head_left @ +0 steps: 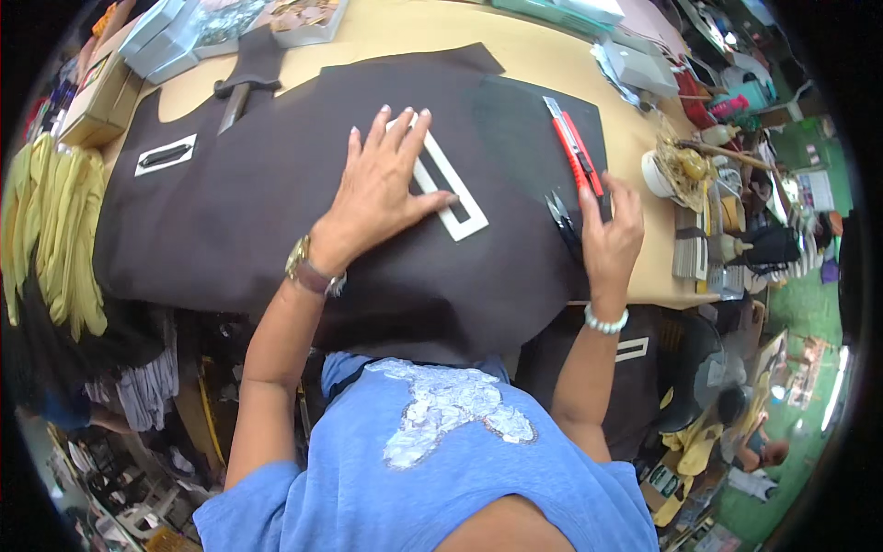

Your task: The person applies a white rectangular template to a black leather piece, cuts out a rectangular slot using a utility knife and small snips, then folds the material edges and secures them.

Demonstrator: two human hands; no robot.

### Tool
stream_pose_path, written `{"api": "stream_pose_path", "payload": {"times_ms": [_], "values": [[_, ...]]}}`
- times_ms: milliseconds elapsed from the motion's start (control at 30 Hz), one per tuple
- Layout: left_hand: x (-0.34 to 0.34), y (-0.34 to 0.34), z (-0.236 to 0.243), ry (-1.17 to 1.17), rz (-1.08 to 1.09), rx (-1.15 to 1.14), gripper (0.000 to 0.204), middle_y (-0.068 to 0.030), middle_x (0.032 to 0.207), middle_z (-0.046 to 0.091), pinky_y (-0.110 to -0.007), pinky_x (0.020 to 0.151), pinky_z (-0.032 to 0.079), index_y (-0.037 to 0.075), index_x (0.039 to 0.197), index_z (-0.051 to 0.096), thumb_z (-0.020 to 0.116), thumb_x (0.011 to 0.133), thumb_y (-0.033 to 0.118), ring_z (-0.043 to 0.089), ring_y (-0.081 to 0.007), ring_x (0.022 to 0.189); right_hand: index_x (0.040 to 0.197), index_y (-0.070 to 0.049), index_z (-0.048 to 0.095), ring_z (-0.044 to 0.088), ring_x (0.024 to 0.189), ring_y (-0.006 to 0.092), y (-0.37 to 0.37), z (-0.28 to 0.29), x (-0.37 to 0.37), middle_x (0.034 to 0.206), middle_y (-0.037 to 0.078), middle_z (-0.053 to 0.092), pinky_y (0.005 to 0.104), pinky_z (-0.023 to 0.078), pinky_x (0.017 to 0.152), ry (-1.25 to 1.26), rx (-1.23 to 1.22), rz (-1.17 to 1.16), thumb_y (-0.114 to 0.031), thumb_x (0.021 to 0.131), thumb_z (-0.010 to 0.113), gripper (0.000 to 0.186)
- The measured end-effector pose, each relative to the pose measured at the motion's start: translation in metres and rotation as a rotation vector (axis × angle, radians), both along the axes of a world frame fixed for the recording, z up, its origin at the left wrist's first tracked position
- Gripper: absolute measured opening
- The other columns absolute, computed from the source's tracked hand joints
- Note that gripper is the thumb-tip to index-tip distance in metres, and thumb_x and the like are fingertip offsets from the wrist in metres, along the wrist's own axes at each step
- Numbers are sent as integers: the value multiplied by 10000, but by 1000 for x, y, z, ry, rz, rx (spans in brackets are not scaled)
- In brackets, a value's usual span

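A large dark brown sheet of material (pixel 276 212) covers much of the table in front of me. My left hand (pixel 386 175) lies on it with fingers spread, pressing on a white rectangular frame (pixel 473 217) with a long slot. Part of that frame is hidden under the hand. At the right, my right hand (pixel 614 225) has its thumb and fingers around the near end of a red utility knife (pixel 572 147). The knife's blade end points away over a dark green mat (pixel 538 120). Beside that hand are small thread snips (pixel 561 216).
A second white slotted piece (pixel 166 155) lies on the sheet's left. A dark-handled tool (pixel 246 83) rests at its far edge. Trays (pixel 313 32) stand at the back, a white bowl (pixel 657 173) at the right. Yellow cloth (pixel 55 230) hangs at the left.
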State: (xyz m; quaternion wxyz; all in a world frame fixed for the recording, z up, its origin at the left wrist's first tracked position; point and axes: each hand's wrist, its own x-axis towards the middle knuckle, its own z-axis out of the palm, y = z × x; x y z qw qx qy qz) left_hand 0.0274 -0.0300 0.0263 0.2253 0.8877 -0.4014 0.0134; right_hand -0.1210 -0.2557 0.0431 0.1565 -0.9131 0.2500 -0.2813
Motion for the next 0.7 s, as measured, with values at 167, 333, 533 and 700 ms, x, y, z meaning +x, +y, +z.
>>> {"api": "stream_pose_path", "payload": {"times_ms": [167,333,533,700], "values": [[17,7,-20,30,25,-68,1035,-182,1376,365,-596,1048,167,38,1379,284,718,614,584,231,-388,1324,1079,23,594,571,970,338,-44,-12,48,1019,190,608,398,431,865,323,81,-91,-342,770,646,482],[14,10,-17,-3,82,-72,1071,-149,1346,416,-630,1031,155,41,1382,280,721,585,606,264,-381,1309,997,23,581,609,807,283,-31,-4,58,870,173,627,363,465,756,218,172,1,-172,740,681,338],[18,23,-20,104,101,-109,1098,-143,1298,477,-636,1031,133,36,1397,248,720,583,602,312,-349,1296,1135,-2,525,627,812,313,74,19,58,912,183,619,379,480,731,25,395,402,-47,758,630,393],[17,24,-22,68,94,-112,1090,-142,1312,462,-650,1024,130,32,1402,225,732,593,557,306,-341,1301,1309,-117,462,631,802,298,97,-1,55,935,169,605,362,500,695,185,285,539,44,762,567,580]]}}
